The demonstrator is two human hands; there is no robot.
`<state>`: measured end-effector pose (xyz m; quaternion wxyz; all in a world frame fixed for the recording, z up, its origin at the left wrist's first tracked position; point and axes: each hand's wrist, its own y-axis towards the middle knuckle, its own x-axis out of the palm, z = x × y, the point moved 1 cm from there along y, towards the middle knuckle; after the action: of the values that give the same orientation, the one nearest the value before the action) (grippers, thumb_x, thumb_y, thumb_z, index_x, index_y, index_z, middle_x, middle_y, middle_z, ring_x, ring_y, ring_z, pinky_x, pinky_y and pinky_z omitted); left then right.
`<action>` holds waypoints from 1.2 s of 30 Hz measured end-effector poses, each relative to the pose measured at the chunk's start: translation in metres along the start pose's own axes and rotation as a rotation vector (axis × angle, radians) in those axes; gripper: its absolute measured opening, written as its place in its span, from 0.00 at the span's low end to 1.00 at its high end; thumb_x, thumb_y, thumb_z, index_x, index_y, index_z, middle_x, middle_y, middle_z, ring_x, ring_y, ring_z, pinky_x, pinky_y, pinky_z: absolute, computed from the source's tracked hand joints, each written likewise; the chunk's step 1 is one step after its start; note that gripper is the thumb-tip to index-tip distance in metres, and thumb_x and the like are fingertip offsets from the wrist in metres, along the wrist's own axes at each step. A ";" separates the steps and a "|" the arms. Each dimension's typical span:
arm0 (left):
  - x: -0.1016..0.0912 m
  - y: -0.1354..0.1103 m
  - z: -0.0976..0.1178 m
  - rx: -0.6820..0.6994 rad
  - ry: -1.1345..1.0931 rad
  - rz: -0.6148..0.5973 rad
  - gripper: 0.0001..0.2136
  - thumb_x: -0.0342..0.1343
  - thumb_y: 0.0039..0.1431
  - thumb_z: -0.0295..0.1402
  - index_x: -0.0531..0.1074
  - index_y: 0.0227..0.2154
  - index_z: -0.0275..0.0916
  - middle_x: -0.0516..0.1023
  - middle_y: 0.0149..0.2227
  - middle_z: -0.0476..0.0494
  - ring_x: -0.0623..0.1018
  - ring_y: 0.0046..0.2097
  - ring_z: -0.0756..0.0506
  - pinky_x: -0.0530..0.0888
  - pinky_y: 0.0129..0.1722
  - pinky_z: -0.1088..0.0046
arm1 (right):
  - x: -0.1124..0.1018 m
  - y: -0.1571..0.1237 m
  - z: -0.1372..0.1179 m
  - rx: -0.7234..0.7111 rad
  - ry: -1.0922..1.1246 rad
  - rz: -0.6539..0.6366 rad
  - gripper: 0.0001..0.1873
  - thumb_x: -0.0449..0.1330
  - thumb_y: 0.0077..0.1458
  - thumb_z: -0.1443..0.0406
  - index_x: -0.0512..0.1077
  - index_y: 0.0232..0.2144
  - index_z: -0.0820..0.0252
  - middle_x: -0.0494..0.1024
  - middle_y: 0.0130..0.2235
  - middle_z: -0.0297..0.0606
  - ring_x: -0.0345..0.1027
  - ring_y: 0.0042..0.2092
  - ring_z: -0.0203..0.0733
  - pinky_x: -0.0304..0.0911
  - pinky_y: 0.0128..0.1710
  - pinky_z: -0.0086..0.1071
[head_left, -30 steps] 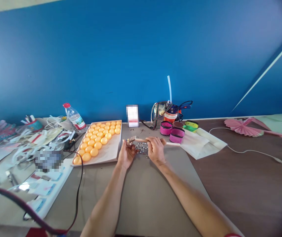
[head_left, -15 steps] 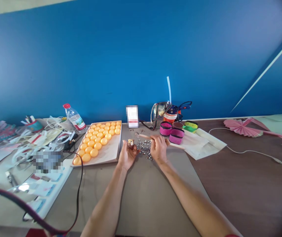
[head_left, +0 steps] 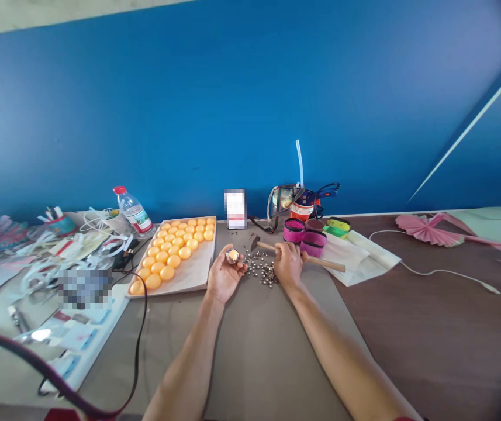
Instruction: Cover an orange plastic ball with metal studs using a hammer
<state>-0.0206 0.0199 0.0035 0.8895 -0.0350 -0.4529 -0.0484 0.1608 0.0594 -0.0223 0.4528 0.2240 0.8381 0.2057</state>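
Glossy orange balls sit in rows in a shallow white tray, and just right of it the person's left hand lies palm up, fingers curled about a shiny, round metal ball. Small glinting metal beads scatter across the smooth grey mat between the hands, while the right hand wraps a slanting, wooden-handled hammer near black-edged purple rings.

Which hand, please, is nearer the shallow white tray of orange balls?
The left hand, just right of the tray; the right hand is farther away, beyond the small, round, silvery beads.
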 end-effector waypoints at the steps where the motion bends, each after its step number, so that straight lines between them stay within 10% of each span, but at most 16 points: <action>1: 0.000 0.000 0.000 0.003 0.000 -0.004 0.12 0.52 0.55 0.34 0.69 0.43 0.42 0.75 0.32 0.44 0.72 0.29 0.50 0.71 0.38 0.66 | 0.001 0.000 0.001 -0.004 -0.004 -0.006 0.11 0.51 0.51 0.72 0.71 0.34 0.58 0.72 0.37 0.38 0.57 0.42 0.42 0.39 0.45 0.37; 12: 0.000 0.000 0.001 -0.020 0.004 -0.016 0.14 0.52 0.53 0.30 0.69 0.44 0.42 0.76 0.35 0.41 0.74 0.30 0.49 0.71 0.38 0.66 | 0.001 0.000 -0.005 -0.034 0.010 -0.070 0.09 0.53 0.53 0.68 0.73 0.32 0.56 0.71 0.38 0.39 0.57 0.42 0.44 0.41 0.43 0.38; 24: -0.001 -0.001 0.002 -0.027 0.001 0.011 0.17 0.52 0.54 0.31 0.67 0.48 0.40 0.75 0.33 0.42 0.71 0.28 0.50 0.71 0.35 0.67 | -0.008 -0.015 -0.040 -0.410 -0.005 -0.522 0.18 0.58 0.50 0.55 0.70 0.42 0.53 0.71 0.43 0.39 0.56 0.49 0.47 0.43 0.48 0.41; 36: 0.001 -0.001 0.002 -0.053 -0.005 0.019 0.17 0.53 0.52 0.31 0.67 0.46 0.40 0.74 0.32 0.42 0.71 0.28 0.50 0.71 0.34 0.68 | -0.005 -0.015 -0.041 -0.336 0.043 -0.444 0.08 0.53 0.54 0.69 0.71 0.29 0.58 0.73 0.36 0.38 0.59 0.43 0.41 0.43 0.45 0.37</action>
<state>-0.0216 0.0186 0.0054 0.8877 -0.0632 -0.4532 -0.0520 0.1253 0.0390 -0.0065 0.4997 -0.0478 0.8302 0.2423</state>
